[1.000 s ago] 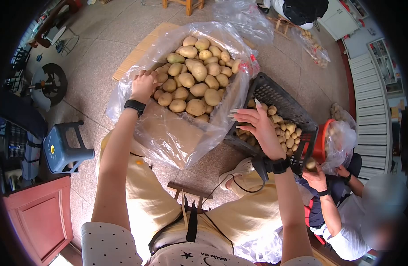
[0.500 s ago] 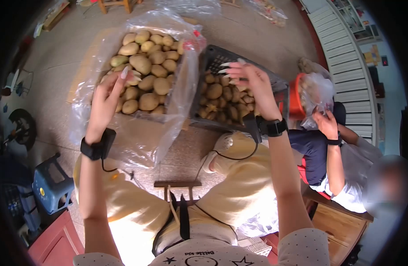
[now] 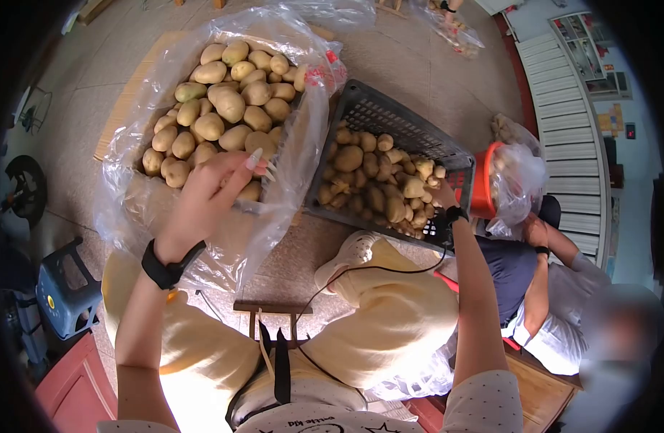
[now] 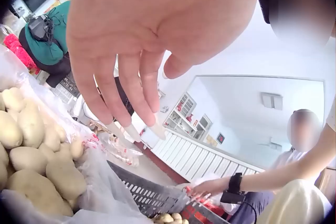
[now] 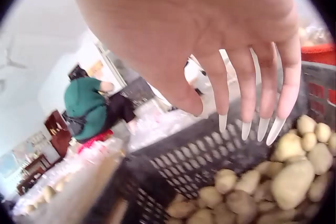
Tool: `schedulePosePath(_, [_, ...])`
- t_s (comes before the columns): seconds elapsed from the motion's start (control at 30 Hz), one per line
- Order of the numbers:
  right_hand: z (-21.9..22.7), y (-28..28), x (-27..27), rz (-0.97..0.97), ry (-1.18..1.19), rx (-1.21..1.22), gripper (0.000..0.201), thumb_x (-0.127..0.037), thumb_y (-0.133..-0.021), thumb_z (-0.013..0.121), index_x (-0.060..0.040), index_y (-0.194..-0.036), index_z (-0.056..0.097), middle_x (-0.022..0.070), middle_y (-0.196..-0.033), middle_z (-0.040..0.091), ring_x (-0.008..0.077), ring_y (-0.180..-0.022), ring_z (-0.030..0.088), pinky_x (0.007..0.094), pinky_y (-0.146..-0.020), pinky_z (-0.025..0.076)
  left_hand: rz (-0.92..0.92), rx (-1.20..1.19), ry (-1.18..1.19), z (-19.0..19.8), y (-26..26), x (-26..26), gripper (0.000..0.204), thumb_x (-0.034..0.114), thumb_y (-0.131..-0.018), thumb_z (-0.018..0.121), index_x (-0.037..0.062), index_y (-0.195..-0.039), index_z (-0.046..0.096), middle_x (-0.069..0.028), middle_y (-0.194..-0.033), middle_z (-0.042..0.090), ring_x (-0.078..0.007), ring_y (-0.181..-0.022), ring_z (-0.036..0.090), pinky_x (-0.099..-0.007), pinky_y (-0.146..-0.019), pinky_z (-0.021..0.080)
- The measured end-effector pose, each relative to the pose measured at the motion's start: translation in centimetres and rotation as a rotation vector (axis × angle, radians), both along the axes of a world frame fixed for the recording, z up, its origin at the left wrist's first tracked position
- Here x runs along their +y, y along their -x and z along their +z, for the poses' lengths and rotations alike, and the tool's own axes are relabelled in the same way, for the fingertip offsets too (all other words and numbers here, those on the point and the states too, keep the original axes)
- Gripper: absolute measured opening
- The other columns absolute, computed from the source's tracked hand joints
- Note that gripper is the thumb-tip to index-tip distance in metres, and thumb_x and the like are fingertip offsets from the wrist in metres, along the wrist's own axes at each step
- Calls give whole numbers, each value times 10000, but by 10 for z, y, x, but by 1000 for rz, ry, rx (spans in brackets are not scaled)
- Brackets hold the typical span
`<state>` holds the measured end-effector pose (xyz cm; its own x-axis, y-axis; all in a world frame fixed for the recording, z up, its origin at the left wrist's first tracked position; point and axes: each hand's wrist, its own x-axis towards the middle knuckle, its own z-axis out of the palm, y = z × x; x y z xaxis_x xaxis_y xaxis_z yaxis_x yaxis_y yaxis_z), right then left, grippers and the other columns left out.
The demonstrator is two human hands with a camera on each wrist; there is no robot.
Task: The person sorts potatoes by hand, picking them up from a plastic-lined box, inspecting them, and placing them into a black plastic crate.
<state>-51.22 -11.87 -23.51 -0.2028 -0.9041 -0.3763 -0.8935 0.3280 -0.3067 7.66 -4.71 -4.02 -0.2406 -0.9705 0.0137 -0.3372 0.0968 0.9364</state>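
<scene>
Tan potatoes, large ones, heaped inside an open clear plastic bag, with brown cardboard showing at its left edge. Above the near right part of this heap, the left hand, with fingers relaxed and slightly apart. Just to the right of the bag, a black plastic crate with smaller potatoes inside. Over its right end, the right hand, with long-nailed fingers straight and spread, tips toward the smaller potatoes. Cannot tell any contact there. Just beyond this end, a red bucket with a clear plastic sack against it. Well apart on the left, a blue plastic stool.
</scene>
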Motion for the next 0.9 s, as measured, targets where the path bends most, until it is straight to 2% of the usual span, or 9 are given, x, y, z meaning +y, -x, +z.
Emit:
schedulePosePath(0.2, [10,-64,13,95,-217,472,965,-393,-641,798,-157,-1417,274,199,-1242,549,361,-1183,507,450,-966,431,-70,-144,5,-2,1,-8,250,156,-986,456,-35,-1055,601,-106,-974,644,-177,-925,606,-283,-837,456])
schedulePosePath(0.27, [14,-81,4,105,-249,492,1006,-413,-628,806,-209,-1431,236,184,-1256,539,350,-1175,517,457,-935,457,-70,-195,31,-4,2,-9,242,153,-980,464,-36,-1051,598,-118,-969,636,-181,-909,605,-288,-819,456])
schedulePosePath(0.3, [-10,-67,-2,93,-255,452,1054,-412,-609,822,-228,-1443,203,164,-1285,520,340,-1168,525,457,-915,473,-62,-182,-4,-4,5,-8,231,147,-967,479,-34,-1051,595,-132,-961,624,-206,-893,600,-298,-800,453])
schedulePosePath(0.43, [-15,-80,-6,121,-233,570,933,-381,-578,841,-216,-1329,314,142,-1231,541,341,-1148,531,501,-882,481,-147,-243,88,-4,9,-11,211,129,-932,519,-27,-1053,591,-161,-938,589,-284,-864,571,-332,-764,444])
schedulePosePath(0.47, [-16,-81,-7,166,-213,581,861,-384,-575,838,-202,-1261,350,151,-1201,540,359,-1129,528,513,-857,486,-115,-206,125,-5,11,-12,215,165,-909,543,-6,-1018,616,-164,-897,616,-330,-875,578,-395,-772,457])
schedulePosePath(0.6, [-20,-80,-9,201,-207,686,842,-369,-556,844,-205,-1234,372,155,-1139,559,369,-1077,544,511,-832,486,-88,-227,157,-3,7,-15,218,167,-911,540,-4,-1023,615,-166,-909,619,-333,-889,581,-397,-777,459])
schedulePosePath(0.73, [-4,-85,-8,182,-153,703,786,-375,-554,839,-168,-1187,420,172,-1128,579,375,-1083,547,489,-849,486,-88,-212,170,-1,7,-15,215,163,-908,540,0,-1028,613,-169,-917,623,-332,-897,586,-398,-785,462])
schedulePosePath(0.83, [18,-85,-13,73,-150,546,809,-410,-567,825,-149,-1230,441,199,-1132,599,384,-1090,556,467,-878,479,-87,-202,190,2,7,-14,209,156,-898,551,5,-1029,612,-169,-923,626,-330,-891,592,-400,-789,464])
schedulePosePath(0.9, [37,-91,-14,2,63,314,836,-454,-606,803,-177,-1284,401,192,-1053,645,361,-1020,613,439,-880,481,-78,-181,208,0,8,-13,206,154,-890,561,11,-1030,610,-169,-927,627,-329,-886,595,-403,-789,464])
